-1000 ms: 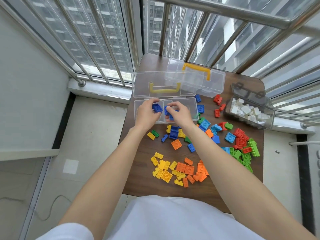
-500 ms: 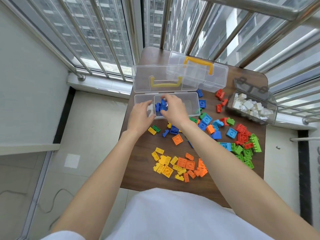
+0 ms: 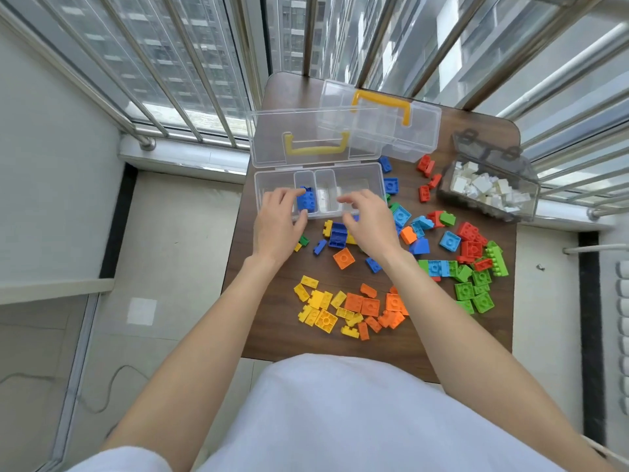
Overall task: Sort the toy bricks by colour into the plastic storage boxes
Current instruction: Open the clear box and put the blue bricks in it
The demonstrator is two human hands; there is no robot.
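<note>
A brown wooden surface [image 3: 265, 335] stands by a metal railing [image 3: 204, 97], and on it near the far edge sits an open clear storage box [image 3: 371, 175] with its lid [image 3: 272, 137] raised and a yellow handle on it. Inside the box, a narrow inner compartment holds a few blue bricks [image 3: 306, 200]. The left hand [image 3: 277, 221] rests at the box's near-left corner, fingers loosely spread and curled over the rim, the fingertips touching or just beside those blue bricks; it pinches nothing that can be seen. The right hand [image 3: 369, 223] hovers over the box's near-right edge, fingers apart and bent downward, with no brick visible in it. Just below and between the two hands lie more loose blue bricks [image 3: 337, 235] on the surface, with a single orange brick [image 3: 343, 258] close by. Nearer the person lie a yellow cluster [image 3: 318, 306] and an orange cluster [image 3: 371, 308] side by side. To the right are red bricks [image 3: 471, 240] and green bricks [image 3: 476, 289]. A second clear box [image 3: 381, 120] with a yellow handle lies behind the open one, and a dark-tinted box [image 3: 531, 195] at the far right holds white bricks [image 3: 486, 189].
</note>
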